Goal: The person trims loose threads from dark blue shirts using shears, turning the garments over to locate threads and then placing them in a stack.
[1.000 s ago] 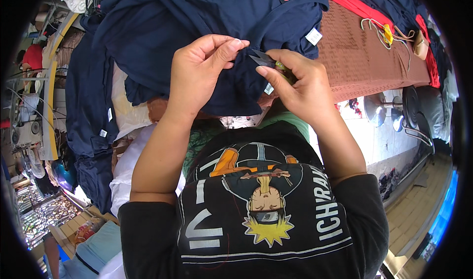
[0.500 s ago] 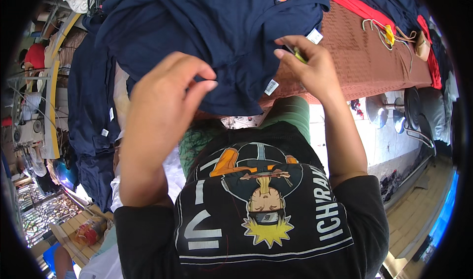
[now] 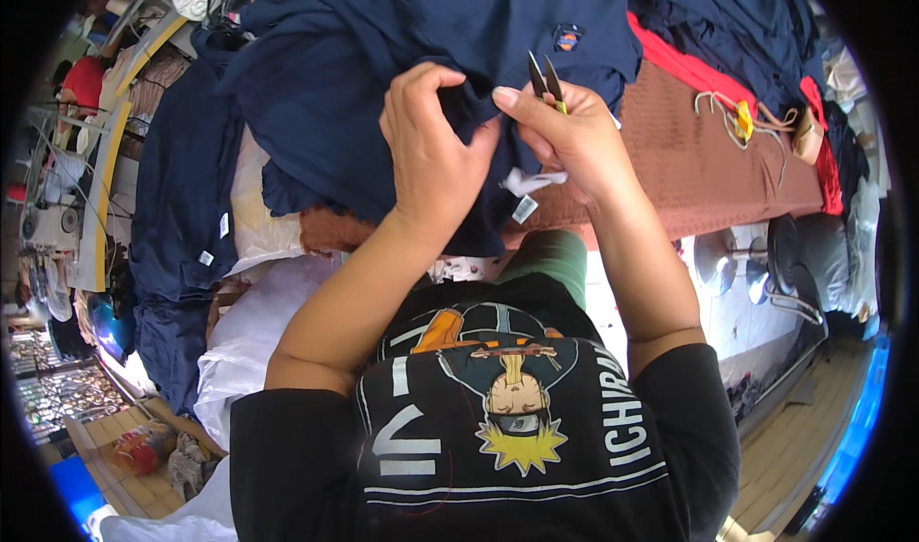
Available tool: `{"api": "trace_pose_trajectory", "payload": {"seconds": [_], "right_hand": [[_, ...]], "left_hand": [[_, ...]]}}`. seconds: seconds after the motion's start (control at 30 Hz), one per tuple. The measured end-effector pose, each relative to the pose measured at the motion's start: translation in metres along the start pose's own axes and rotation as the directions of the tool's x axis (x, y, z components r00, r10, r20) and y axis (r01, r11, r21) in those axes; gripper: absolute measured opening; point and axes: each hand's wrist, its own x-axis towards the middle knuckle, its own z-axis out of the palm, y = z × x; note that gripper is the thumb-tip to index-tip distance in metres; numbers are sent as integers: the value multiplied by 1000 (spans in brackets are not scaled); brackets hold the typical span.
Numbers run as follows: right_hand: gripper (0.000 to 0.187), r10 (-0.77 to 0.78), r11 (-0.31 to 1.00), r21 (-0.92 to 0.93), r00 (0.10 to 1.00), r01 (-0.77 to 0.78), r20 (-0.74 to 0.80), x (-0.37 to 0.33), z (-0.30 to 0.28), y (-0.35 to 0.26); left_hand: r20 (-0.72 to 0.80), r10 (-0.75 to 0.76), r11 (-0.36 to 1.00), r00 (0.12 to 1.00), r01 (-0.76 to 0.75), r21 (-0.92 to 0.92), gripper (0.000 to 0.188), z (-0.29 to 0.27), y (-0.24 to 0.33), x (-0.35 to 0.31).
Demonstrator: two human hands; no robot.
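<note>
A navy blue garment (image 3: 354, 82) with a small patch (image 3: 568, 37) lies spread in front of me on the brown-covered table. Over its near part my left hand (image 3: 431, 140) is curved, thumb and index finger apart on either side of a raised fold. My right hand (image 3: 570, 135) holds small thread snips (image 3: 546, 80), dark blades pointing away and parted, yellow-green handle mostly hidden in the palm. Its thumb tip is at the same fold; whether it pinches the cloth I cannot tell. Below that hand hang a twisted white strip (image 3: 531, 182) and a white label (image 3: 524, 209).
Brown textured cloth (image 3: 708, 159) covers the table. More navy garments (image 3: 182, 226) hang at the left. Red fabric (image 3: 684, 58), cords with a yellow piece (image 3: 744, 121) and another navy pile (image 3: 732, 25) lie at the right. A dark stool (image 3: 795, 255) stands beyond the table.
My left hand has moved right and away from me, onto the garment beside my right hand. My right hand has shifted left, and the snips' blades now show plainly.
</note>
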Motion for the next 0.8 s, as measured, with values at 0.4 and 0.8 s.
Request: {"api": "trace_pose_trajectory", "payload": {"seconds": [0.4,0.8], "right_hand": [[16,-628,650,-526,777,548,34,13,-14,-27],[27,-292,876,-353,944,328,153,4,-23,-34]], "left_hand": [[428,-161,838,889,352,-416,25,-48,7,48],[688,-222,440,691,701,-562,30,-61,16,39]]}}
